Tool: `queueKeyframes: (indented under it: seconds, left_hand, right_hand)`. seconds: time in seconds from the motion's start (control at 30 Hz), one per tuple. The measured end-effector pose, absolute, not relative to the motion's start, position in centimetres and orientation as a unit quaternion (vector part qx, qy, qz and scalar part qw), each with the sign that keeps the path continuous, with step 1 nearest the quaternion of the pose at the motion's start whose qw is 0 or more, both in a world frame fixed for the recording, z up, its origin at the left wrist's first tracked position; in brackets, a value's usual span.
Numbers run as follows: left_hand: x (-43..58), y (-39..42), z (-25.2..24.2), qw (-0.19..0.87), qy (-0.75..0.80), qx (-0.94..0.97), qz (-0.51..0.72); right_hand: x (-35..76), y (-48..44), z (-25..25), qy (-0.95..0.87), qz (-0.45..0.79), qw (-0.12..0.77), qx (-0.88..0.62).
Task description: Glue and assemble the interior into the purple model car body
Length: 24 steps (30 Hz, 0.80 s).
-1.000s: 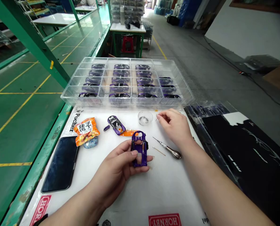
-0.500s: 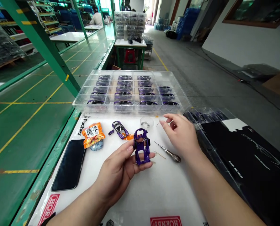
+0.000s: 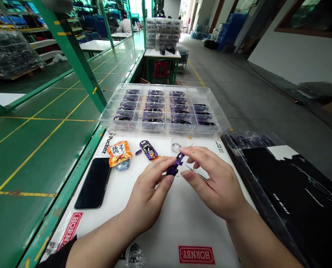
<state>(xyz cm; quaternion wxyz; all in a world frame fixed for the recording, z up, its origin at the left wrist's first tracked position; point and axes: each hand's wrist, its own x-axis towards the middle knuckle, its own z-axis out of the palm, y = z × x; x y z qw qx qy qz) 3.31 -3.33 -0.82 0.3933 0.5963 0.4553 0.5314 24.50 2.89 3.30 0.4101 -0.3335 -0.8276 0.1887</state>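
Observation:
My left hand [image 3: 154, 182] pinches a small purple toy car body [image 3: 172, 170], tilted edge-on above the table. My right hand [image 3: 213, 175] is beside it, thumb and fingers apart, with the index fingertip at the car body's far end. Whether that finger presses on it I cannot tell. Under the right hand lies a thin-tipped metal hand tool [image 3: 195, 172], its handle hidden. Just beyond the fingers are a clear round dish [image 3: 178, 144] of tiny parts and a thin stick [image 3: 192, 144]. Another purple-and-black car body [image 3: 148, 149] lies by a small purple piece [image 3: 138, 152].
A clear divided tray [image 3: 166, 128] of purple car bodies spans the table's far side. To the left are an orange snack packet [image 3: 120, 153], a blue patterned item [image 3: 123, 165] and a black phone [image 3: 93, 183]. A black box [image 3: 288, 182] stands at right, beside the green-framed bench [image 3: 79, 149].
My right hand has moved left and nearer, up to the car body. My left hand has turned the car body from face-on to edge-on. The view has shifted slightly.

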Motion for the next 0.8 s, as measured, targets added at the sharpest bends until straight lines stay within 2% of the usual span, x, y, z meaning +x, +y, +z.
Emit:
queueKeyframes:
  seconds: [0.1, 0.23, 0.43, 0.6, 0.7, 0.8]
  left_hand:
    - [3.2, -3.2, -0.8, 0.305, 0.488, 0.643, 0.506]
    - [2.8, -3.1, -0.7, 0.266, 0.532, 0.621, 0.511]
    - [2.4, -2.5, -0.6, 0.358, 0.511, 0.564, 0.541]
    - [2.6, -2.2, -1.1, 0.476, 0.504, 0.458, 0.557]
    - [2.6, -2.3, -1.1, 0.453, 0.518, 0.451, 0.569]
    - [2.5, -2.5, -1.0, 0.38, 0.539, 0.495, 0.566]
  right_hand:
    - [24.2, 3.2, 2.8, -0.804, 0.234, 0.411, -0.361]
    - [24.2, 3.7, 1.7, -0.75, 0.324, 0.428, -0.386]
    - [24.0, 4.5, 0.0, -0.649, 0.447, 0.505, -0.352]
    - [23.8, 4.8, -0.8, -0.622, 0.483, 0.507, -0.35]
    - [23.7, 4.7, -0.8, -0.628, 0.486, 0.489, -0.361]
    - [23.5, 4.4, -0.6, -0.634, 0.495, 0.468, -0.367]
